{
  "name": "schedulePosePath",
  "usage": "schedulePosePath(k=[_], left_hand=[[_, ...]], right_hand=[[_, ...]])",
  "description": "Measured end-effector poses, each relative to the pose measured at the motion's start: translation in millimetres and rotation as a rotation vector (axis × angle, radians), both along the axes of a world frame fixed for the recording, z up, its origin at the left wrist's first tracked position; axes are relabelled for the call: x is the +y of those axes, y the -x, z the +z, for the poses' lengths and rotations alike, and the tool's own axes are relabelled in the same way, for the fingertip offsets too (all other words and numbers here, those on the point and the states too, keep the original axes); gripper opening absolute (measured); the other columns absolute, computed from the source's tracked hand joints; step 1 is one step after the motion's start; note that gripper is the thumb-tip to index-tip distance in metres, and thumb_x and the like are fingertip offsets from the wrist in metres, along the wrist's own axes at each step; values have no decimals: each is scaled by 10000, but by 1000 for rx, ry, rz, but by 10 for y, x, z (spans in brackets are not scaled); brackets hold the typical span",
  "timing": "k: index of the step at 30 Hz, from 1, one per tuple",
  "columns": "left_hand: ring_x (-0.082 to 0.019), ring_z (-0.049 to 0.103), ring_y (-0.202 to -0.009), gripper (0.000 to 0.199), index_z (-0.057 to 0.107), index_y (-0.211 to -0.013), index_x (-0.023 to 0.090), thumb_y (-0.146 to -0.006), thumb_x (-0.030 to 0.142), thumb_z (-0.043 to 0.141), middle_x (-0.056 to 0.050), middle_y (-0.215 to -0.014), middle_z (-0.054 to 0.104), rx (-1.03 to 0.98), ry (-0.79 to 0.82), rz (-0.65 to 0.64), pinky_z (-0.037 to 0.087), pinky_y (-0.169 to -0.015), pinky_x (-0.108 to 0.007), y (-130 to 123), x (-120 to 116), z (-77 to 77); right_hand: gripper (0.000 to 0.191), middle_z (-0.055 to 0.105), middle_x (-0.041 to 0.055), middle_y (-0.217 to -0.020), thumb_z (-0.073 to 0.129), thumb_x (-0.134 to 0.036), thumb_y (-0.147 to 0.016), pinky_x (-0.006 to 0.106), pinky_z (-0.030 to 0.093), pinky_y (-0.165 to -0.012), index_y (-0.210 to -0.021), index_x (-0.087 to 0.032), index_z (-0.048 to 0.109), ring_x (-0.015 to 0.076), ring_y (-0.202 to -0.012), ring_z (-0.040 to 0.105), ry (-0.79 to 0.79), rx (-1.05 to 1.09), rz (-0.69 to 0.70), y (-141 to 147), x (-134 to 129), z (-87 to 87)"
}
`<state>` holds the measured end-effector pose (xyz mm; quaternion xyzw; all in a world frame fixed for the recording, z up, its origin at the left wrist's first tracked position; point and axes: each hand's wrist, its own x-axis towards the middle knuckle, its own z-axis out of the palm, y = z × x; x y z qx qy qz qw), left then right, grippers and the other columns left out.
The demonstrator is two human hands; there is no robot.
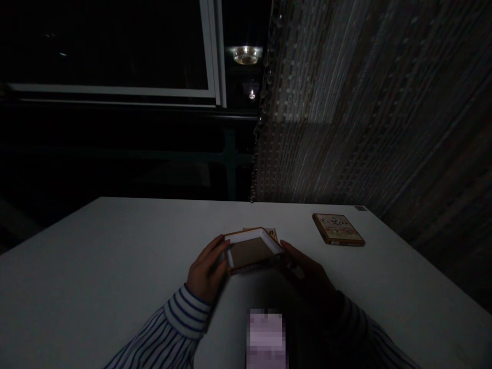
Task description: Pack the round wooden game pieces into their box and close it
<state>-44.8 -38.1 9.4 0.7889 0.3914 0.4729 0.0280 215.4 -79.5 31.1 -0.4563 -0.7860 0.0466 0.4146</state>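
Between my two hands, a shallow open box [249, 252] with white inner walls, a grey-brown bottom and an orange-brown rim is held tilted above the table. My left hand [207, 267] grips its left end, fingers over the rim. On the right corner, my right hand [307, 266] is closed, partly lost in shadow. Behind the box, a small patterned piece [272, 233] shows, mostly hidden; I cannot tell what it is. Below, near the front edge of the view, a pixelated phone-shaped thing [266, 338] appears.
On the white table [115, 256], a flat decorated box [338, 229] lies at the right. A small grey label [360, 208] marks the far right corner. Beyond the table hang a beaded string curtain [326, 102] and a dark window with a white frame [219, 61]. The light is dim.
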Motion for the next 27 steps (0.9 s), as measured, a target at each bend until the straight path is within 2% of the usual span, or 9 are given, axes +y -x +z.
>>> schedulePosePath(k=[3, 9, 17, 22, 27], left_hand=[[-206, 500, -1112, 365, 516, -1168, 168, -809, 221, 471, -126, -1201, 534, -27, 0, 0, 430, -930, -360, -14, -2, 8], [-202, 519, -1091, 380, 501, -1181, 178, -804, 215, 484, -104, -1181, 558, -26, 19, 3, 437, -927, -371, -15, -5, 12], [-191, 564, -1028, 370, 508, -1166, 152, -814, 266, 487, -107, -1122, 598, -56, 68, 0, 463, -897, -331, -30, -44, 71], [-197, 574, -1014, 368, 519, -1157, 144, -826, 295, 468, -103, -1107, 609, -65, 79, -12, 468, -891, -336, -36, -71, 80], [-200, 577, -1011, 379, 514, -1172, 167, -820, 302, 480, -94, -1108, 611, -65, 89, -43, 475, -885, -339, -53, -95, 94]], right_hand=[[481, 635, 91, -1000, 457, -290, -832, 278, 535, -650, -1295, -187, 377, 174, -788, 623, -12, 1, 11, 7, 2, 31], [494, 633, 90, -990, 476, -282, -826, 282, 541, -609, -1300, -196, 368, 177, -769, 619, -12, -13, -2, -25, 33, -9], [434, 563, 97, -1159, 467, -259, -838, 349, 504, -814, -1264, -206, 403, 206, -1026, 550, -28, -8, 30, -7, 45, 12], [413, 560, 107, -1163, 464, -256, -840, 319, 533, -752, -1246, -205, 414, 209, -1035, 548, -40, -27, -2, 4, 38, 35], [404, 557, 123, -1168, 454, -252, -842, 356, 517, -806, -1241, -192, 421, 218, -1060, 536, -103, -38, 2, 10, 33, 79]])
